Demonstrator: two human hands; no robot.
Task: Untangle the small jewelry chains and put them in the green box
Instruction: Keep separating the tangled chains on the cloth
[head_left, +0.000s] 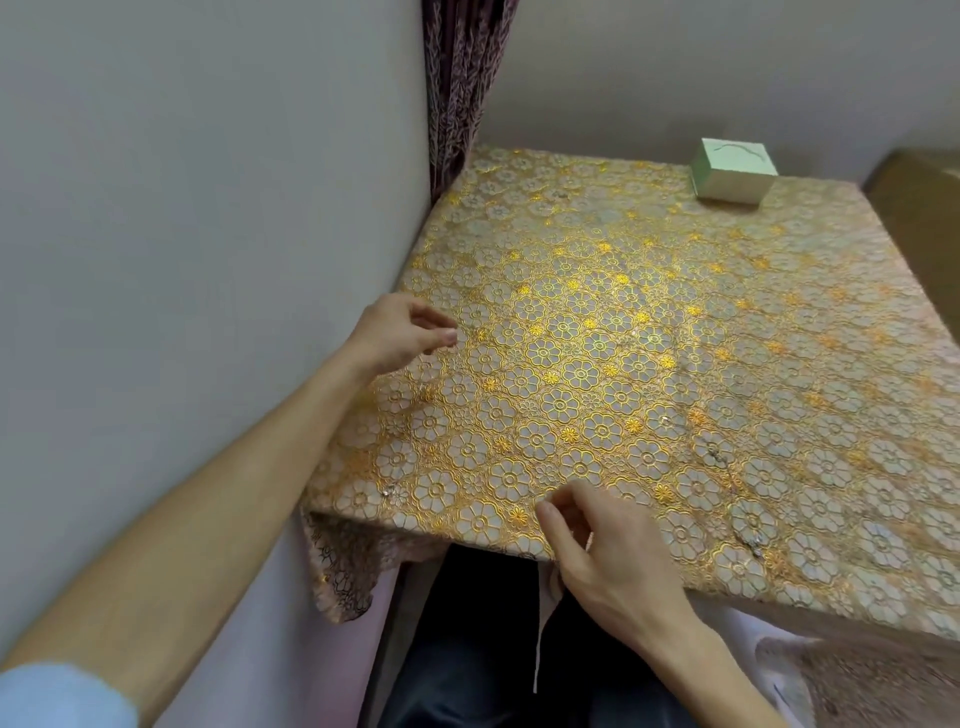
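Note:
A pale green box (735, 179) stands at the table's far right corner, and a thin dark chain (737, 149) shows on its pale top face. Another fine chain (730, 483) lies stretched on the gold floral tablecloth (597, 322) at the right, running toward the front edge. A tiny shiny piece (387, 491) sits near the front left corner. My left hand (400, 335) hovers over the table's left side, fingers loosely curled, with nothing visible in it. At the front edge my right hand (602, 551) has thumb and forefinger curled close together; whether they pinch a chain is unclear.
A grey wall (208, 234) runs close along the table's left side, with a dark curtain (462, 78) in the corner. A brown cardboard box (924, 218) stands beyond the right edge. My lap in dark trousers (478, 649) is below the front edge.

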